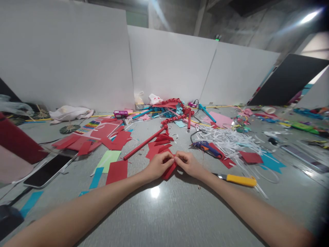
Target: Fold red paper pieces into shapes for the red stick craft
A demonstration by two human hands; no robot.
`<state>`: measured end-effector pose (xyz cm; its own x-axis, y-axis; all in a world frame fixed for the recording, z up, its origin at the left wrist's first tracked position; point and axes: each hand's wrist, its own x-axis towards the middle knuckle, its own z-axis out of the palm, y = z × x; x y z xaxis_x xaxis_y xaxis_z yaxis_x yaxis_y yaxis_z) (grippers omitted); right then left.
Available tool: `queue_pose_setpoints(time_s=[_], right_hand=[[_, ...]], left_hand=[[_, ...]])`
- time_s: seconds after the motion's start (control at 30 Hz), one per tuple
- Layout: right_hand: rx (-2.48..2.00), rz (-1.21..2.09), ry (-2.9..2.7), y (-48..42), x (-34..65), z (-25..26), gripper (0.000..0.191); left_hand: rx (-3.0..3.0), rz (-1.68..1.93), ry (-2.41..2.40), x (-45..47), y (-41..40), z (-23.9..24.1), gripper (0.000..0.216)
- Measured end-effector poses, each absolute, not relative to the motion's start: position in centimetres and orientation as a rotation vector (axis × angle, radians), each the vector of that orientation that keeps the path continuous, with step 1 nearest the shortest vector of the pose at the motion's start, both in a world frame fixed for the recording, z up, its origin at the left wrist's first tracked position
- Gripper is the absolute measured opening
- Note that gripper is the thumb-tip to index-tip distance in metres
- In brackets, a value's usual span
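Observation:
My left hand (159,166) and my right hand (189,163) meet at the middle of the table. Both pinch a small folded piece of red paper (169,172) between thumbs and fingertips. Its lower end slants down towards me, and its upper part is partly hidden by my fingers. Right behind my hands lie more folded red paper pieces (158,148). A rolled red paper stick (144,143) reaches from there to the left. A red paper sheet (117,172) lies flat near my left forearm. The yellow-handled utility knife (241,180) rests beside my right forearm.
A blue glue gun (207,149) lies right of centre, before a heap of white paper strips (228,140). One phone (50,168) lies at left, another phone (304,157) at far right. Red and blue paper chains (177,111) pile up near the white partition (169,65).

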<state>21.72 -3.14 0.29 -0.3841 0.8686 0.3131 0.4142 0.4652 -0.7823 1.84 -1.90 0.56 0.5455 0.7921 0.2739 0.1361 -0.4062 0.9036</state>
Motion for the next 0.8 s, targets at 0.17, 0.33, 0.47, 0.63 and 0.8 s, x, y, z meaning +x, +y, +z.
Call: queue_pose_setpoints(time_s=[0.17, 0.33, 0.47, 0.63, 0.8], right_hand=[[-1.073, 0.773, -1.97, -3.2, 21.7, 0.4, 0.041], [-1.106, 0.792, -1.619, -2.5, 21.7, 0.1, 0.043], [-1.085, 0.824, -1.378, -1.7, 21.9, -0.4, 0.043], [-1.052, 0.847, -1.339, -1.5, 22.1, -0.5, 0.041], [-1.006, 0.887, -1.312, -1.4, 22.0, -0.4, 0.024]], left_hand=[[1.832, 0.935, 0.749, 1.9, -1.9, 0.5, 0.021], [1.59, 1.095, 0.755, 1.9, -2.0, 0.5, 0.027], [1.463, 1.146, 0.693, 2.0, -2.1, 0.5, 0.026], [1.455, 1.165, 0.699, 2.0, -1.9, 0.3, 0.023], [1.403, 1.2, 0.72, 2.0, -1.6, 0.0, 0.028]])
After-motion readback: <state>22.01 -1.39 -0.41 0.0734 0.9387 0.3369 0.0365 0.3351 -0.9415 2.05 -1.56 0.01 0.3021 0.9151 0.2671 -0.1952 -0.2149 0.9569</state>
